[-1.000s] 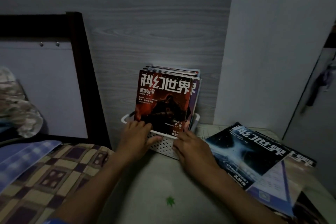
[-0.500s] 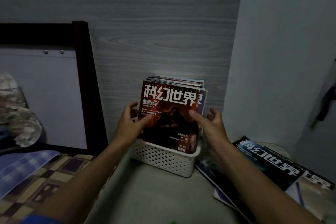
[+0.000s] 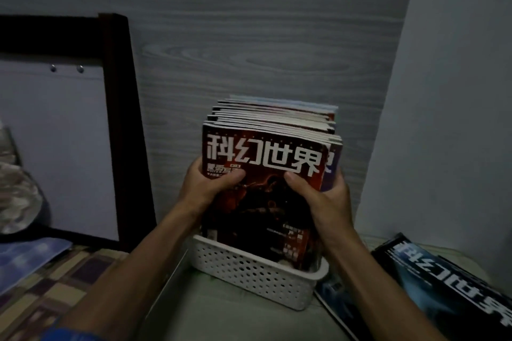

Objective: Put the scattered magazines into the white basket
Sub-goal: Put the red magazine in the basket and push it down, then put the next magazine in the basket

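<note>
Both hands grip the magazine stack (image 3: 266, 174) standing upright in the white basket (image 3: 249, 271): left hand (image 3: 205, 188) and right hand (image 3: 324, 196) clamp its sides, thumbs on the red-black front cover. More magazines (image 3: 443, 291) lie on the worktop (image 3: 210, 310), right of the right fingers.

1. Stack of magazines (image 3: 266, 147): lower ends are hidden inside the white basket (image 3: 249, 271); only top edges of the rear copies are seen.
2. Left hand (image 3: 206, 188): fingers are hidden behind the stack; only the thumb is shown.
3. Right hand (image 3: 321, 196): fingertips are concealed at the stack's right edge.
4. Loose magazines (image 3: 443, 285): cut off by the right and bottom edges; small print is blurred.
5. Patterned bedding (image 3: 41, 285): cut off at the left edge.
</note>
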Available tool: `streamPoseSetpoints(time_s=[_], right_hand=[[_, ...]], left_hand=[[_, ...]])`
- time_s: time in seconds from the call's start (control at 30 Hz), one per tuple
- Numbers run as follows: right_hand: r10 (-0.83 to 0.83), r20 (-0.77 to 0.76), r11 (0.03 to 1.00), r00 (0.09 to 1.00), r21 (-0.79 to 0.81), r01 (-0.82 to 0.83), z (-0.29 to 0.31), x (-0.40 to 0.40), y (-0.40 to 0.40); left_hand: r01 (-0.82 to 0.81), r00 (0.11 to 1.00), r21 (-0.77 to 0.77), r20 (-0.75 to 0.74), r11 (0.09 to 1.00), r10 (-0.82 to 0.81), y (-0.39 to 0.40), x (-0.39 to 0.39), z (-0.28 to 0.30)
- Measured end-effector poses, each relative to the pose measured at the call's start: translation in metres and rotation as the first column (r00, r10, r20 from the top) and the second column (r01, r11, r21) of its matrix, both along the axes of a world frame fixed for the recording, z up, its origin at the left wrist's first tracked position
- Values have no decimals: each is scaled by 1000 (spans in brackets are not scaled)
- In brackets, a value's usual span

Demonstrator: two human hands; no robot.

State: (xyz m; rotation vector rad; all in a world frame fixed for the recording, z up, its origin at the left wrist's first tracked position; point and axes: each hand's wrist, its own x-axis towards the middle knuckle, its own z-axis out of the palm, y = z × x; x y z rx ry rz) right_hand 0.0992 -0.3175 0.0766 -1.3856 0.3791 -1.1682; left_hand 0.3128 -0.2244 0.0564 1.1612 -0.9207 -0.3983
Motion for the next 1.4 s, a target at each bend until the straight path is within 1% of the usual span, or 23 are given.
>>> streamPoseSetpoints(time_s=[0.07, 0.1, 0.17, 0.27, 0.4, 0.47, 0.57, 0.67, 0.8, 0.9, 1.03, 1.13, 1.17, 1.23, 1.33, 1.4], right_hand=[[-15, 30, 992, 999, -125, 19, 13, 0, 0], [-15, 34, 986, 999, -164, 20, 18, 2, -1], [6, 0, 981, 1000, -193, -6, 18, 3, -1], [47, -63, 987, 997, -148, -56, 1, -2, -1], [111, -135, 976, 985, -172, -134, -6, -7, -6], [120, -157, 976, 980, -164, -146, -7, -9, -7], [109, -162, 982, 981, -133, -131, -8, -10, -5], [67, -170, 993, 983, -84, -82, -10, -10, -3], [-18, -253, 999, 967, -50, 5, -11, -10, 1], [-32, -304, 998, 952, -64, 13, -12, -12, -1], [-22, -339, 998, 941, -66, -1, -13, -13, -4], [-9, -339, 1000, 941, -20, 2, -11, -15, 1], [-4, -333, 1000, 943, -3, 3, -11, -19, 4], [-9, -352, 1000, 936, -2, 9, -12, -35, 14], [-95, -462, 995, 882, -52, 81, -21, -75, 24], [-145, -511, 989, 847, -73, 125, -31, -110, 31]], left_hand=[[22, 1000, -141, 9, 990, -21, 3, 2, 8], [61, 998, -171, 21, 983, -58, 4, 4, 13], [136, 991, -177, 41, 975, -131, 5, 5, 19], [166, 986, -100, -7, 981, -167, 5, 3, 19], [227, 973, 60, 39, 972, -229, 3, 4, 22], [227, 970, 123, 66, 966, -236, 5, 5, 20], [154, 981, 192, 85, 969, -172, 12, 5, 9], [88, 990, 231, 84, 969, -110, 18, 2, 6], [63, 994, 269, 67, 961, -84, 24, -10, 5], [-1, 990, 344, 134, 939, -48, 30, -17, 3], [-33, 980, 373, 194, 927, -43, 30, -21, -2], [-86, 981, 361, 196, 929, 14, 30, -24, -1], [-129, 977, 355, 204, 926, 58, 32, -27, 0], [-269, 951, 324, 239, 907, 196, 42, -35, 0], [-433, 882, 179, 287, 884, 374, 71, -62, -4], [-481, 815, 77, 408, 873, 413, 92, -91, -10]])
